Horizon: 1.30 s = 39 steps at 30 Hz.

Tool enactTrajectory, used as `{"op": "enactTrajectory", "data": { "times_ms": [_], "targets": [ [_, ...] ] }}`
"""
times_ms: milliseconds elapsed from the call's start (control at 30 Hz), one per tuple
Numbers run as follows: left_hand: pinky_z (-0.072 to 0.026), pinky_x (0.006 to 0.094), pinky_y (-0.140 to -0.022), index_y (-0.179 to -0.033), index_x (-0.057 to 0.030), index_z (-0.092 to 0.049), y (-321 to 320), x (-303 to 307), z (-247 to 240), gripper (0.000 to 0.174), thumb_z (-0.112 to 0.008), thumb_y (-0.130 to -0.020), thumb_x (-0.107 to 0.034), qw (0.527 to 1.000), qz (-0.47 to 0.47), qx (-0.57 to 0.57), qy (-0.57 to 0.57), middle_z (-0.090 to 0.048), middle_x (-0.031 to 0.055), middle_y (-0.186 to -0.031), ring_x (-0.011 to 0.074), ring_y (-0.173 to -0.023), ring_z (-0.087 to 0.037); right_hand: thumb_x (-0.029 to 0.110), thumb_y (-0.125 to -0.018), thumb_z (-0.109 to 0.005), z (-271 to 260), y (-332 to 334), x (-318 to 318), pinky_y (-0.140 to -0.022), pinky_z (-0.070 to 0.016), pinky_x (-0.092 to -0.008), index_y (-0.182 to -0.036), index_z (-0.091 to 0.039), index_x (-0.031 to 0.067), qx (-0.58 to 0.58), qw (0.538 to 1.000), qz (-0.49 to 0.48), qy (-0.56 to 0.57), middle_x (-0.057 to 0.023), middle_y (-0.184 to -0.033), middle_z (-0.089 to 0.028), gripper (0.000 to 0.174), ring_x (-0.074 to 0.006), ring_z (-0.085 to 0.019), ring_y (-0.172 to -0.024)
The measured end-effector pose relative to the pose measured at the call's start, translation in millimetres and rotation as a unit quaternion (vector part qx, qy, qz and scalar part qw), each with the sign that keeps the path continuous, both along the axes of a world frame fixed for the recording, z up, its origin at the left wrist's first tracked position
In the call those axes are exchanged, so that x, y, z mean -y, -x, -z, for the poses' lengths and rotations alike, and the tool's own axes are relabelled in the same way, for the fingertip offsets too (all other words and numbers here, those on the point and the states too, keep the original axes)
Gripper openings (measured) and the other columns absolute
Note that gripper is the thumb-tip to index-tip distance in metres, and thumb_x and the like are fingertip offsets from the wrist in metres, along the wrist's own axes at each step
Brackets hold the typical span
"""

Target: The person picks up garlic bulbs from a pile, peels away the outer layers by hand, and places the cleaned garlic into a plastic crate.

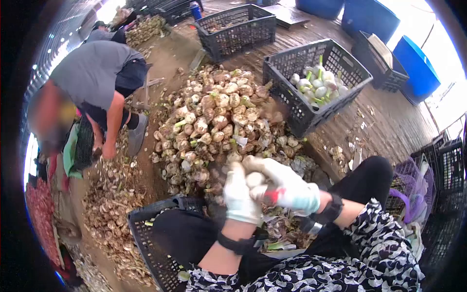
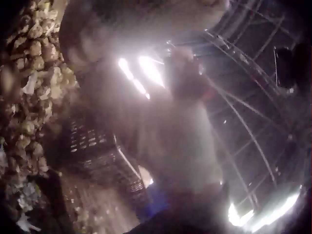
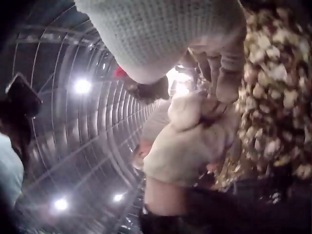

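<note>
Head view: left hand point(image 1: 241, 195) pinches bulb point(image 1: 255, 180) between both palms' sides, apparently steadying it; right hand point(image 1: 293, 189) seemingly curls round blurred red tool point(image 1: 275, 195), beside bulb; heap point(image 1: 214, 117) just beyond grip, likely for easy reach; crate point(image 1: 288, 97) farther, rightward.

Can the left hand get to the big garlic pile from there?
Probably yes. The left hand is close to the garlic pile and nothing seems to block it, though it looks busy with a garlic bulb.
</note>
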<state>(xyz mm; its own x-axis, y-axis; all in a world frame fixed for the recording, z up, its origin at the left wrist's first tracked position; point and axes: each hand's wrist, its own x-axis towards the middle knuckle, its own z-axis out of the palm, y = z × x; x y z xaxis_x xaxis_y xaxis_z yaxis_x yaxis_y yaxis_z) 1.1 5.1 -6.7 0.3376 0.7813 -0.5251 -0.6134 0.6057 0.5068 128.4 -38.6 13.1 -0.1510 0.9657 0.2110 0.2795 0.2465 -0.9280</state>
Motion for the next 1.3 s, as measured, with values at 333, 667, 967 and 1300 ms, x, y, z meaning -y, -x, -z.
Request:
{"op": "enactTrajectory", "data": {
  "times_ms": [333, 667, 967, 1300],
  "targets": [
    [-0.0429, 0.0232, -0.066, -0.095, -0.0014, -0.059, -6.5, 24.0, -4.3, 0.011, -0.052, -0.088, -0.007, 0.981, -0.028, -0.154, -0.113, -0.057, 0.0013, -0.081, 0.0094, -0.074, -0.052, 0.014, -0.091, -0.056, 33.9, -33.2, -29.3, -0.077, -0.0472, -0.0220, -0.124, -0.048, -0.0030, -0.115, 0.973, 0.091, 0.179, -0.0041, -0.099, -0.059, 0.038, -0.0084, -0.054, -0.090],
    [-0.0428, 0.0225, -0.072, -0.103, 0.0022, -0.059, 9.0, 38.4, -83.3, 0.021, -0.058, -0.081, 0.003, 0.884, -0.056, -0.230, -0.402, -0.051, 0.0117, -0.105, 0.0147, -0.084, -0.052, 0.009, -0.086, -0.057, 54.0, 102.0, -120.1, -0.080, -0.0490, -0.0334, -0.116, -0.052, -0.0028, -0.339, 0.912, -0.011, 0.232, -0.0121, -0.095, -0.062, 0.033, -0.0213, -0.061, -0.085],
    [-0.0474, 0.0324, -0.074, -0.105, 0.0013, -0.056, 20.3, 25.2, -87.0, 0.024, -0.059, -0.081, 0.000, 0.894, -0.077, -0.186, -0.400, -0.050, 0.0187, -0.106, 0.0280, -0.086, -0.057, 0.005, -0.080, -0.059, 121.2, 77.2, -180.3, -0.081, -0.0479, -0.0320, -0.118, -0.052, 0.0004, 0.069, 0.978, 0.177, 0.084, -0.0129, -0.102, -0.062, 0.039, -0.0210, -0.060, -0.087],
    [-0.0457, 0.0251, -0.080, -0.103, 0.0041, -0.057, 21.1, 17.4, -69.5, 0.021, -0.058, -0.083, 0.001, 0.911, -0.059, -0.198, -0.357, -0.048, 0.0127, -0.107, 0.0169, -0.092, -0.056, 0.004, -0.072, -0.053, 143.1, 105.2, -220.0, -0.085, -0.0447, -0.0414, -0.108, -0.052, 0.0039, 0.425, 0.883, 0.167, -0.112, -0.0194, -0.104, -0.057, 0.036, -0.0362, -0.054, -0.097]
  ]
}}
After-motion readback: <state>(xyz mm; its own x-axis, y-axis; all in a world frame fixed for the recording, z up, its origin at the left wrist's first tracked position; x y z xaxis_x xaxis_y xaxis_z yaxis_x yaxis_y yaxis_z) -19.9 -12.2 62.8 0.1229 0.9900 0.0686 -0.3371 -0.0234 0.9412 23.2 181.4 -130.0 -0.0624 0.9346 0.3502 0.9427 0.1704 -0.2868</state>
